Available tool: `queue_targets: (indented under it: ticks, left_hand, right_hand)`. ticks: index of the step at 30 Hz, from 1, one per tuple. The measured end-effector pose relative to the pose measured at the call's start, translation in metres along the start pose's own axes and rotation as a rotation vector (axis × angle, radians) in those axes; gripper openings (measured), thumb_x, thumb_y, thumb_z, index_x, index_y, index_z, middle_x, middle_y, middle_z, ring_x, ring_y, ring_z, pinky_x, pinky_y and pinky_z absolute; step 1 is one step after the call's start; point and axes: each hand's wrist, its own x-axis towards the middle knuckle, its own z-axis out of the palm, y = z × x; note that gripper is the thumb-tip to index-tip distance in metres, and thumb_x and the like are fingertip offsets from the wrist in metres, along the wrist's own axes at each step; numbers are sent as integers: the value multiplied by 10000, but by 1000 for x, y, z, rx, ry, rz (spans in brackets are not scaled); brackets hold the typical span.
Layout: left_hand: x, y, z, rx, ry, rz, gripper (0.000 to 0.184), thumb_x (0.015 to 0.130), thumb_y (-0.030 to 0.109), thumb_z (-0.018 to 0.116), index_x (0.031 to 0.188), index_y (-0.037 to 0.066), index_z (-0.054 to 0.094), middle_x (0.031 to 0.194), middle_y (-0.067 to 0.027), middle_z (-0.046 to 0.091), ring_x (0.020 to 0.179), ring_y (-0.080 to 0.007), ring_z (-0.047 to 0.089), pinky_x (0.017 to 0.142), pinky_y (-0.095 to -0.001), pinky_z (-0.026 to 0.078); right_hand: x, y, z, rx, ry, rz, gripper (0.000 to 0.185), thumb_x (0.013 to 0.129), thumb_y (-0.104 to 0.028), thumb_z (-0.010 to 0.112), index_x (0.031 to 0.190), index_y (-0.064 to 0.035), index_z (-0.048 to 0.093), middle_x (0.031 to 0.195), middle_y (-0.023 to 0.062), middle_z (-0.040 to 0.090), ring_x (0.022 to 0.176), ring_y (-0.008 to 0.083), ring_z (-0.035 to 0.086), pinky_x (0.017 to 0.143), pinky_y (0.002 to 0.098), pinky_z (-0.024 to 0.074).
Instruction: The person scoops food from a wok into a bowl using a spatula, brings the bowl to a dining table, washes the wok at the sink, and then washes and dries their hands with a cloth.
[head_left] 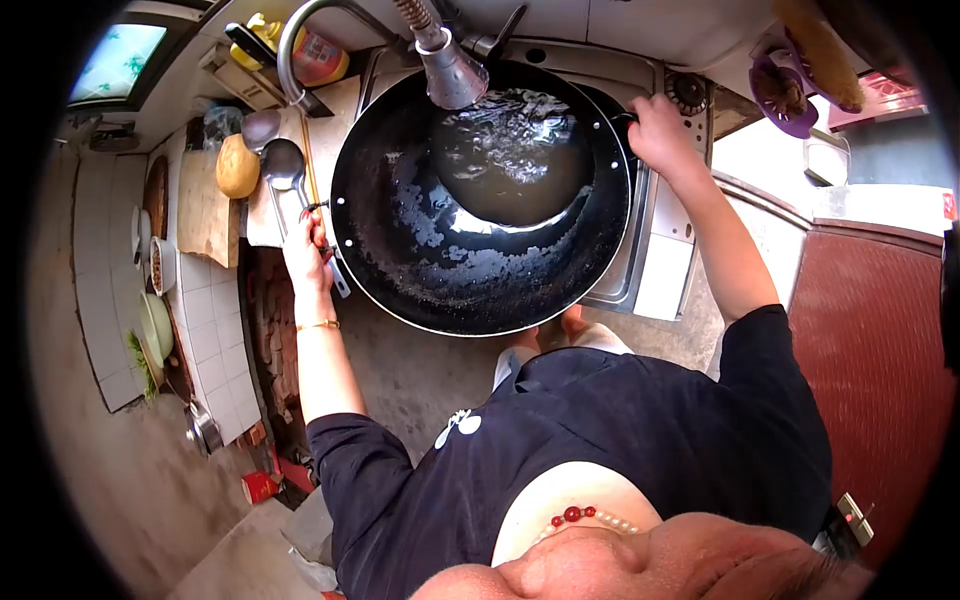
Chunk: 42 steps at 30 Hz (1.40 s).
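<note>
A large black wok (400, 270) is held over the sink, under a metal spray faucet head (456, 78). Murky, rippling water (515, 165) has gathered in its far part, while the near inner wall shows wet patches. My left hand (308, 250) is closed round the wok's left handle. On the opposite side, my right hand (660, 135) grips the right handle with its fingers wrapped round it.
A steel ladle (283, 162) and a round yellowish item (237, 167) lie left of the wok, by a wooden board (207, 215). Bottles (318, 60) stand behind. Purple containers (785, 95) are at the back right, above a dark red surface (870, 350).
</note>
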Motion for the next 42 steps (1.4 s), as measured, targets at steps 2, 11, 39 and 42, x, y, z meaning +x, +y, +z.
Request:
queue_targets:
  ticks: [2,11,39,42]
  left_hand:
    - [0,0,-1,10,-19,-7,171,888,240,484,803,108,551,508,79,390,387,-29,298,359,-182,200]
    - [-5,5,-5,3,23,-78,165,882,236,497,810,98,551,518,79,388,405,-36,311,356,-193,196]
    - [-178,239,-25,-247,-395,77,238,906,108,455,1037,-90,470,690,-38,422,625,-107,348,559,-217,310]
    - [-178,244,-36,-289,-465,81,221,905,111,463,1027,-74,456,689,-36,414,607,-100,333,538,-217,303]
  right_hand:
    - [2,7,12,90,21,45,376,732,-98,456,1083,-11,560,1005,231,601,942,348,574,839,418,445]
    - [27,18,41,690,-262,326,483,645,16,418,1089,-38,600,847,187,648,544,222,627,532,342,496]
    - [-18,-135,128,1303,-527,357,375,765,19,487,1132,-23,554,774,94,570,593,144,513,476,309,422]
    - [-29,-144,99,1457,-551,468,373,794,15,485,1166,-18,505,816,73,537,541,120,473,422,276,395]
